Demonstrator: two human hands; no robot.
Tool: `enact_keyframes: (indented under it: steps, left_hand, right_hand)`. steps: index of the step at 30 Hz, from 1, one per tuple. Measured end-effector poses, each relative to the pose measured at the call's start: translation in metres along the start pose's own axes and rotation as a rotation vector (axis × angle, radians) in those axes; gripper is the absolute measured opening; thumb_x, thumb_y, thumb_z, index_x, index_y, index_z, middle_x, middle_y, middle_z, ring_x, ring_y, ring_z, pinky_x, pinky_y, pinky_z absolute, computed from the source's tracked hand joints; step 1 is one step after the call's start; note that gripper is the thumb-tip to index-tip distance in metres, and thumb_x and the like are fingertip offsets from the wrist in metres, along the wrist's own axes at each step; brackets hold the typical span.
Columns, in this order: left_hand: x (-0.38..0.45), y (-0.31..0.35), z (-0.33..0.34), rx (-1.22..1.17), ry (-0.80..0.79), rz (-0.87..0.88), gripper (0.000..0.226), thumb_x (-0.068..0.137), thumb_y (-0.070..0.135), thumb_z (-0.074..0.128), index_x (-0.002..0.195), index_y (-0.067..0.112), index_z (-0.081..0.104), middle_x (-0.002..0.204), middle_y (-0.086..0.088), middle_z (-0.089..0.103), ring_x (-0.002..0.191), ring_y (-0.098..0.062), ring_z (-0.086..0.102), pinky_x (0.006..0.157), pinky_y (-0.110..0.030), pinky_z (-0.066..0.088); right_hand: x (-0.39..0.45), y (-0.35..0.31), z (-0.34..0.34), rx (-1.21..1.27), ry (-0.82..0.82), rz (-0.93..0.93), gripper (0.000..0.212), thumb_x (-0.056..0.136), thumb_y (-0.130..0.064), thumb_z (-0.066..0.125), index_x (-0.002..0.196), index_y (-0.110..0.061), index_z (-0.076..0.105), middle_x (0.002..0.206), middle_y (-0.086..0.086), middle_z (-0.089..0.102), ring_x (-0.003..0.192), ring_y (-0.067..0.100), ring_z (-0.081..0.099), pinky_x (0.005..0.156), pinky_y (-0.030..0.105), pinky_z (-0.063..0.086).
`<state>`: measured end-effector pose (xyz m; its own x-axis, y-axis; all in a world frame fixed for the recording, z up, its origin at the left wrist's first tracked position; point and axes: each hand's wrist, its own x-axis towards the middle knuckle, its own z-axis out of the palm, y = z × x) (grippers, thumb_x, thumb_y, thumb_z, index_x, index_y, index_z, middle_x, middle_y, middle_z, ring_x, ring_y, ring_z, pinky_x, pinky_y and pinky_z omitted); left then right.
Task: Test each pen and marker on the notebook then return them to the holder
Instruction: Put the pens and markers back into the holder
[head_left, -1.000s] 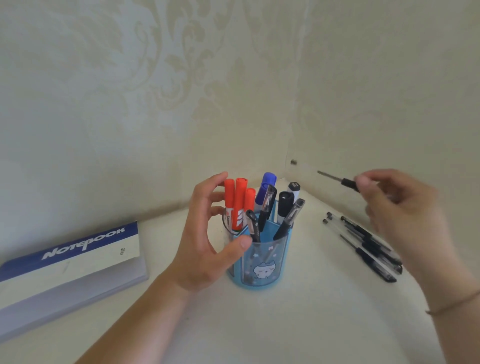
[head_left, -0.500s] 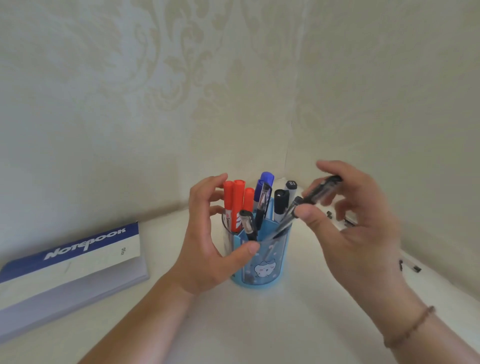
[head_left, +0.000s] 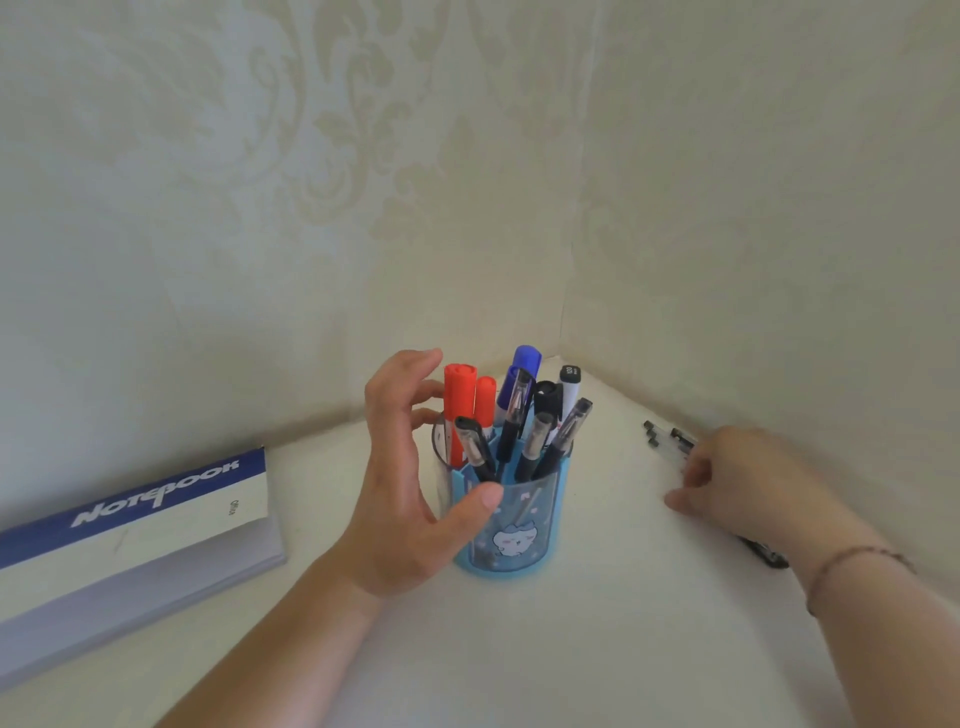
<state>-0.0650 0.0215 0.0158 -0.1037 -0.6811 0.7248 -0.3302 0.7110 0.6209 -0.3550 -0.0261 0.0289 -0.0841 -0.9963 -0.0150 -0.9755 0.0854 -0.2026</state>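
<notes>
Patterned cream walls meet in a corner above the white table (head_left: 597, 649); the left hand (head_left: 405, 488) curls around the blue holder (head_left: 511, 525) full of pens and markers, thumb touching its front; the notebook (head_left: 135, 540) lies closed at left. Right hand (head_left: 737, 483) rests on loose pens (head_left: 670, 441) by the wall, its grip hidden

Blue translucent pen holder (head_left: 511, 525), cylindrical, upright on the white tabletop, a pale cartoon face on its front wall. Standing in it: two red markers (head_left: 459, 400) at its 10 o'clock side, a blue marker (head_left: 525, 359) at 12, a black-capped marker (head_left: 548, 397) and a white marker (head_left: 569, 384) at 2, clear-barrelled gel pens (head_left: 535, 447) leaning at the front. Loose gel pens (head_left: 670, 441) lie at its 3 o'clock. Closed blue-and-white notebook (head_left: 156, 519), titled "Notebook", lies flat at 9 o'clock.
</notes>
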Motion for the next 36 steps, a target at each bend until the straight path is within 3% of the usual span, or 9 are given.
enact_keyframes:
  steps: [10, 15, 19, 23, 25, 28, 31, 34, 36]
  left_hand:
    - [-0.001, 0.008, -0.001, 0.022, 0.033, 0.021, 0.081, 0.071, 0.037, 0.061, 0.14, 0.011, 0.028, 0.137, -0.012, 0.032, 0.121, -0.031, 0.048, 0.092, -0.034, 0.045]
    - [-0.001, 0.012, 0.004, 0.07, 0.146, -0.029, 0.078, 0.069, 0.038, 0.067, 0.138, 0.023, 0.033, 0.135, -0.004, 0.035, 0.113, -0.026, 0.05, 0.083, -0.048, 0.047]
    - [0.001, 0.024, 0.008, -0.012, 0.196, -0.172, 0.092, 0.06, 0.043, 0.076, 0.139, 0.034, 0.031, 0.133, 0.003, 0.038, 0.11, -0.021, 0.053, 0.09, -0.044, 0.049]
    - [0.006, 0.032, 0.012, 0.0, 0.186, -0.228, 0.091, 0.059, 0.039, 0.085, 0.135, 0.044, 0.035, 0.127, 0.01, 0.041, 0.107, -0.018, 0.057, 0.082, -0.024, 0.052]
    - [0.01, 0.032, 0.014, -0.034, 0.246, -0.3, 0.088, 0.055, 0.036, 0.087, 0.129, 0.046, 0.041, 0.121, 0.014, 0.046, 0.104, -0.015, 0.059, 0.077, -0.027, 0.055]
    - [0.009, 0.033, 0.018, -0.032, 0.323, -0.336, 0.078, 0.051, 0.037, 0.088, 0.117, 0.045, 0.047, 0.111, 0.014, 0.055, 0.098, -0.011, 0.06, 0.077, -0.024, 0.053]
    - [0.003, 0.036, 0.025, 0.079, 0.352, -0.234, 0.061, 0.059, 0.037, 0.085, 0.103, 0.036, 0.043, 0.099, -0.004, 0.056, 0.09, -0.016, 0.057, 0.077, -0.016, 0.044]
    - [-0.001, 0.036, 0.028, 0.076, 0.372, -0.067, 0.053, 0.071, 0.029, 0.079, 0.103, 0.027, 0.037, 0.099, -0.004, 0.041, 0.086, -0.019, 0.05, 0.081, -0.012, 0.038]
    - [-0.002, 0.038, 0.027, 0.113, 0.304, 0.04, 0.04, 0.079, 0.028, 0.069, 0.11, 0.022, 0.043, 0.107, -0.002, 0.041, 0.1, -0.013, 0.05, 0.088, -0.014, 0.037]
  right_hand:
    - [-0.007, -0.003, 0.0, -0.174, 0.095, 0.041, 0.008, 0.078, -0.025, 0.06, 0.085, -0.021, 0.062, 0.088, 0.0, 0.061, 0.082, 0.025, 0.062, 0.07, 0.029, 0.054]
    - [-0.013, -0.013, 0.001, -0.189, 0.08, -0.082, 0.005, 0.086, -0.031, 0.053, 0.083, -0.028, 0.054, 0.085, -0.005, 0.058, 0.081, 0.022, 0.059, 0.064, 0.026, 0.046]
    - [-0.022, -0.021, -0.011, 0.468, 0.198, -0.218, 0.021, 0.091, -0.01, 0.05, 0.093, -0.028, 0.06, 0.06, -0.007, 0.062, 0.052, 0.014, 0.054, 0.053, 0.024, 0.046]
    - [-0.05, -0.037, -0.046, 1.592, -0.072, -0.3, 0.033, 0.085, 0.003, 0.05, 0.086, -0.018, 0.076, 0.073, 0.003, 0.069, 0.051, 0.018, 0.055, 0.047, 0.021, 0.041]
    - [-0.061, -0.044, -0.055, 1.815, -0.152, -0.338, 0.021, 0.075, -0.007, 0.059, 0.085, -0.016, 0.076, 0.069, 0.005, 0.067, 0.041, 0.012, 0.052, 0.036, 0.013, 0.035]
    - [-0.068, -0.059, -0.047, 1.681, 0.057, -0.354, 0.014, 0.07, -0.032, 0.067, 0.074, -0.019, 0.07, 0.049, 0.0, 0.045, 0.033, 0.013, 0.036, 0.038, 0.019, 0.019]
    - [-0.072, -0.077, -0.032, 1.658, 0.146, -0.384, 0.017, 0.08, -0.034, 0.057, 0.075, -0.021, 0.067, 0.052, -0.001, 0.033, 0.04, 0.016, 0.032, 0.043, 0.025, 0.02]
    - [-0.075, -0.089, -0.022, 1.517, 0.189, -0.409, 0.023, 0.082, -0.037, 0.056, 0.075, -0.018, 0.066, 0.048, -0.004, 0.037, 0.041, 0.016, 0.034, 0.041, 0.021, 0.025]
    - [-0.074, -0.089, -0.013, 1.184, 0.281, -0.486, 0.028, 0.077, -0.045, 0.06, 0.075, -0.018, 0.066, 0.047, -0.003, 0.049, 0.043, 0.017, 0.039, 0.041, 0.025, 0.033]
